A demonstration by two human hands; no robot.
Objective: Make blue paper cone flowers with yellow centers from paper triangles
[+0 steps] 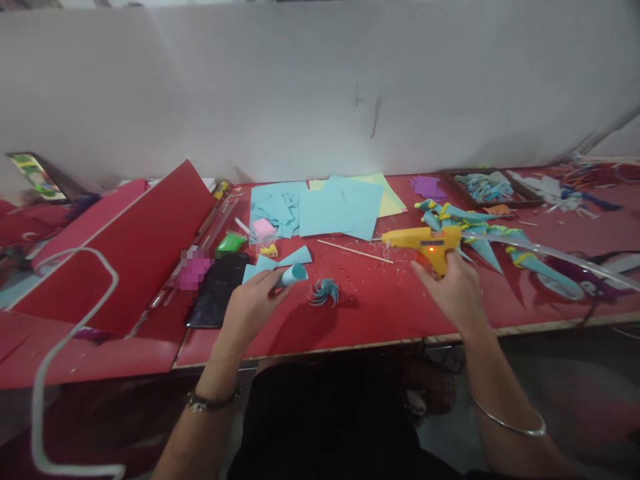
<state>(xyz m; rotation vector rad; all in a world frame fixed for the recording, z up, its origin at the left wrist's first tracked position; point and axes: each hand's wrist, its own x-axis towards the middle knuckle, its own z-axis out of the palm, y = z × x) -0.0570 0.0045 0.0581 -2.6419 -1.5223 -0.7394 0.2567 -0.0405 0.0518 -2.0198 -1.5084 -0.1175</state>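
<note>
Left hand wrapped round rolled-up blue paper, held just over red desk. Right hand gripping yellow glue gun, little light glowing, long clear stick poking out back. Curly blue paper swirl sitting between hands, kinda closer to left one.

Yellow glue gun, pale-blue paper cone, red tabletop.

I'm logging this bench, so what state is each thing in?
glue gun: light glowing, in right hand
blue paper roll: rolled, open-ended, in left hand
spiral paper piece: curled into a swirl
blue sheets: flat, overlapping
yellow-trimmed cones: lying down, clustered
wooden stick: lying flat
phone: propped up, screen lit
tray: holding blue and white bits
</note>
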